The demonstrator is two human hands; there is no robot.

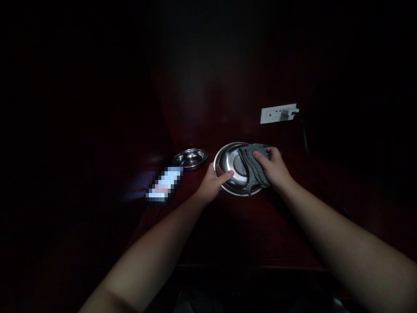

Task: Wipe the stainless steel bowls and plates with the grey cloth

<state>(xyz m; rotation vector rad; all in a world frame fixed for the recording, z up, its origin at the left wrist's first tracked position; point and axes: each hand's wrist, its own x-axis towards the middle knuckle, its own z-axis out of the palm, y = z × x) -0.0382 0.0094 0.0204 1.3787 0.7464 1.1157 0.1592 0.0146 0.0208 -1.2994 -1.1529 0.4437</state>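
Note:
My left hand (215, 182) grips the left rim of a shiny steel bowl (232, 164), its thumb lying over the inside edge. The bowl is tilted toward me above the dark red table. A folded grey cloth (256, 164) is pinched in my right hand (273, 167) and lies against the bowl's right side, covering part of it. Behind the cloth, part of another shiny rim shows, too hidden to tell what it belongs to. To the left, a second steel bowl (190, 159) sits upright on the table, apart from both hands.
A lit phone-like screen (165, 184), blurred out, stands left of my left forearm with a cable below it. On the back wall is a white socket plate (272, 114) with a plug (289, 112) in it. A dark cord (305, 138) hangs at right. The surroundings are very dark.

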